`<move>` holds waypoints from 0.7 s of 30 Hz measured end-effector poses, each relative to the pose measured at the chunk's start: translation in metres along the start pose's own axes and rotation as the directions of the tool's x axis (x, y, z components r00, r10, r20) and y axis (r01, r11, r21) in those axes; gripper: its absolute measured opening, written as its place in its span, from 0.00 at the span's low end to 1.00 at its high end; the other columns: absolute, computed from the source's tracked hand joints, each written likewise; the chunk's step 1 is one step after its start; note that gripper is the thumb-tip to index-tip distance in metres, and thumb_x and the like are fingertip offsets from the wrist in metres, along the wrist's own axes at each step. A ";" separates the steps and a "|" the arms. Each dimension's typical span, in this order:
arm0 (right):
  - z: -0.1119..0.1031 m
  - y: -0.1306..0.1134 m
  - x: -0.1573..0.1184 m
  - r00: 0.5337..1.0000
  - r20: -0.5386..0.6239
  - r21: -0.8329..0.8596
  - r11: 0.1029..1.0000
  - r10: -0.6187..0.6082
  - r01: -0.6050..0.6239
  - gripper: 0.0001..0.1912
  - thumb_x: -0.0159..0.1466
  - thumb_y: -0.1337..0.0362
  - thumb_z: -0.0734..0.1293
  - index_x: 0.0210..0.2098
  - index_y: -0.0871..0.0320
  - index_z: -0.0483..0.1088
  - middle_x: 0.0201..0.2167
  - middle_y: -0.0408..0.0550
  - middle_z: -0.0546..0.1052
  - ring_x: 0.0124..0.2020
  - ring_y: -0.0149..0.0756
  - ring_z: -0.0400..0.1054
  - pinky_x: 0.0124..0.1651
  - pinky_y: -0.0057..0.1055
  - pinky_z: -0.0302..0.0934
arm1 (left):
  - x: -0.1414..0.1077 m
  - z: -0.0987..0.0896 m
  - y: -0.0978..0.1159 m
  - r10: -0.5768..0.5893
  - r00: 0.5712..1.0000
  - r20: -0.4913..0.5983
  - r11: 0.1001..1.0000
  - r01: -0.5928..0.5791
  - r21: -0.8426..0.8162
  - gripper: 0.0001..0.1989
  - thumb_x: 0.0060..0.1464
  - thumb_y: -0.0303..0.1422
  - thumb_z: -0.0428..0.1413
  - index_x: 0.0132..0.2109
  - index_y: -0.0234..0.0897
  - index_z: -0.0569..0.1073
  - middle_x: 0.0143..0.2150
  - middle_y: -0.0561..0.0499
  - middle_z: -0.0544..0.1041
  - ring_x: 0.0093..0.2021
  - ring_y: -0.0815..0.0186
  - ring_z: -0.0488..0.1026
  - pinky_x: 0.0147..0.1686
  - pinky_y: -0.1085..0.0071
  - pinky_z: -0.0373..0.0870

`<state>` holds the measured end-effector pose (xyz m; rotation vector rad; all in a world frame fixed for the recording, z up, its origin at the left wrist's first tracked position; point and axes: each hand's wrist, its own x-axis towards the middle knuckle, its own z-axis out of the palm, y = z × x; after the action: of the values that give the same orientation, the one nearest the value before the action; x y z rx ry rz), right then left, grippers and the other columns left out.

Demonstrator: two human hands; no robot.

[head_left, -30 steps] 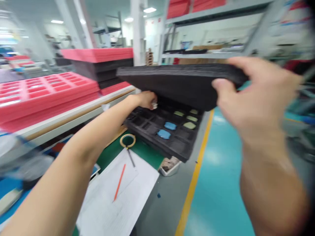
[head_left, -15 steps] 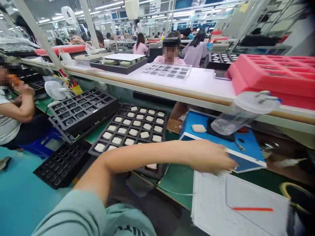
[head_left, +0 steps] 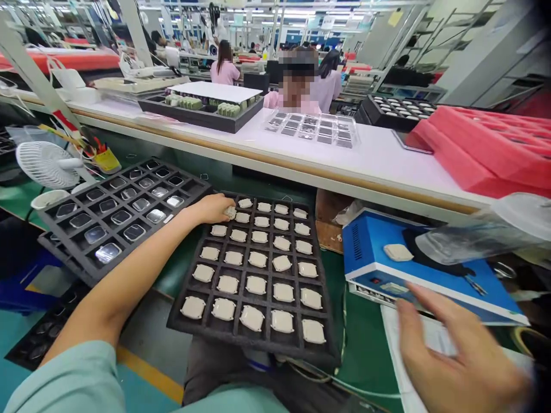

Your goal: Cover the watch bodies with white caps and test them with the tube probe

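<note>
My left hand (head_left: 216, 207) is at the far left corner of a black foam tray (head_left: 196, 338), its fingers closed on a cream rounded-square piece (head_left: 230, 212). Similar cream pieces (head_left: 257, 259) lie one to a compartment across this tray. On the right, my right hand (head_left: 460, 350) hangs in front of a blue box-shaped device (head_left: 370, 229), thumb and forefinger apart, nothing visible between them. One more cream piece (head_left: 398, 252) rests on top of the device. The right hand's lower part is blurred.
Left of the foam tray, stacked black trays (head_left: 124, 198) hold dark glossy rounded-square pieces. A white fan (head_left: 45, 166) stands behind them. Red foam (head_left: 482, 149) and a clear tray (head_left: 310, 129) sit on the shelf ahead. A clear plastic container (head_left: 469, 238) lies over the device. A co-worker (head_left: 297, 97) sits opposite.
My left hand has swung from beside the blue device on the right to the tray's far left corner. My right hand has come into view at the lower right. The view has shifted.
</note>
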<state>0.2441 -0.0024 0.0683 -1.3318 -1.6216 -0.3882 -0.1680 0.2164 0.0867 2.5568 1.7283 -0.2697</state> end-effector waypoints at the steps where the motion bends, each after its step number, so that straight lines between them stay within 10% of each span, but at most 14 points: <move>1: 0.021 -0.011 0.003 0.998 0.034 0.044 0.998 -0.046 0.045 0.15 0.69 0.61 0.71 0.54 0.46 0.79 0.40 0.52 0.86 0.39 0.51 0.82 0.41 0.47 0.75 | 0.006 0.004 -0.006 -0.005 1.000 0.003 1.000 0.005 -0.007 0.25 0.56 0.34 0.62 0.61 0.38 0.77 0.54 0.38 0.81 0.56 0.49 0.79 0.52 0.64 0.72; 6: 0.115 -0.057 0.027 0.943 0.330 0.335 0.939 -0.037 -0.081 0.09 0.70 0.63 0.68 0.47 0.53 0.80 0.42 0.50 0.86 0.41 0.43 0.82 0.47 0.40 0.77 | 0.020 0.019 -0.015 -0.026 1.000 0.009 0.997 0.027 -0.076 0.26 0.54 0.34 0.64 0.60 0.42 0.78 0.56 0.40 0.82 0.57 0.49 0.78 0.53 0.63 0.71; 10: 0.198 -0.085 0.054 0.699 0.710 0.378 0.790 0.088 -0.483 0.12 0.65 0.66 0.69 0.47 0.54 0.80 0.45 0.50 0.86 0.42 0.43 0.81 0.51 0.41 0.76 | 0.021 0.025 -0.017 -0.067 0.998 -0.014 0.986 0.064 -0.153 0.25 0.51 0.33 0.66 0.58 0.42 0.80 0.55 0.40 0.82 0.57 0.48 0.79 0.54 0.63 0.71; 15: 0.294 -0.109 0.077 0.578 0.803 0.334 0.693 0.145 -0.639 0.11 0.61 0.72 0.71 0.43 0.57 0.80 0.40 0.51 0.85 0.43 0.43 0.81 0.57 0.44 0.74 | 0.017 0.030 -0.023 -0.183 0.976 -0.116 0.947 0.143 -0.289 0.23 0.47 0.30 0.66 0.53 0.41 0.83 0.53 0.40 0.84 0.56 0.44 0.79 0.55 0.59 0.72; 21: 0.335 -0.132 0.082 0.441 0.890 0.342 0.470 0.116 -0.813 0.11 0.72 0.62 0.66 0.51 0.57 0.75 0.45 0.52 0.84 0.41 0.34 0.81 0.45 0.34 0.79 | 0.012 0.041 -0.018 -0.400 0.882 -0.250 0.791 0.194 -0.580 0.24 0.53 0.40 0.64 0.56 0.34 0.82 0.51 0.40 0.85 0.53 0.47 0.80 0.51 0.61 0.73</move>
<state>-0.0244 0.2457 0.0151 -1.2564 -1.5429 1.3932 -0.1850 0.2289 0.0452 1.9888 1.9643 0.6465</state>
